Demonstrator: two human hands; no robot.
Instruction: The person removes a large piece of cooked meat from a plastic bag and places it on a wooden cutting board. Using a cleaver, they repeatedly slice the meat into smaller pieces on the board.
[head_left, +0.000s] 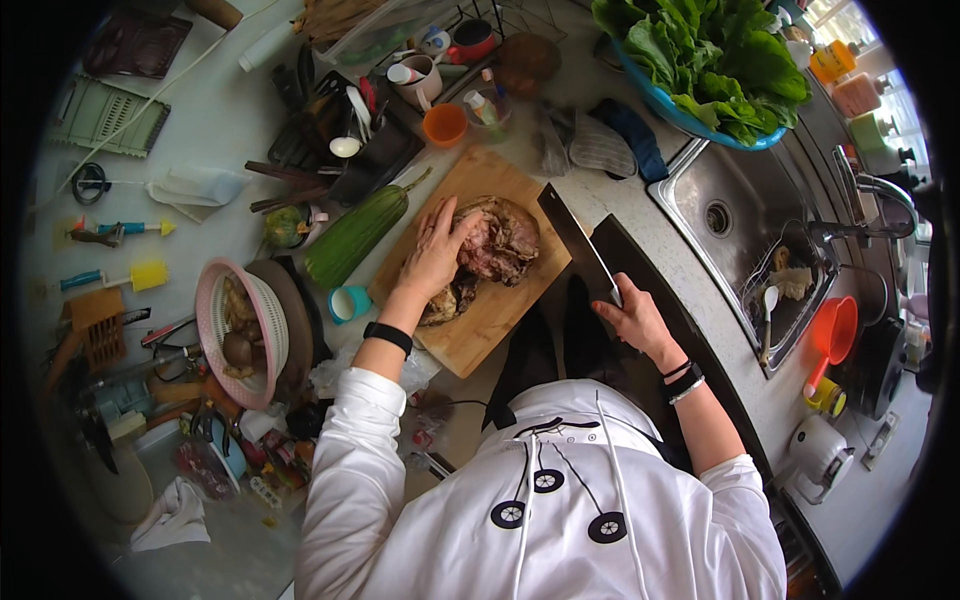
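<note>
A large piece of browned, cooked-looking meat (499, 244) sits on a wooden cutting board (469, 341). My left hand (435, 251) holds its left side, with the thumb over the top and the fingers along the edge. A smaller dark chunk (450, 300) lies just below, partly covered by my left wrist. In my right hand (634, 311) is the handle of a cleaver (581, 236). Its wide blade points up and to the left, beside the board's right edge and apart from the meat.
Left of the board are a green gourd (356, 236), a teal cup (349, 304) and a pink-rimmed colander (206, 345). An orange cup (444, 124) stands behind. To the right is a steel sink (694, 191), with a blue basin (675, 112) of leafy greens at its far end.
</note>
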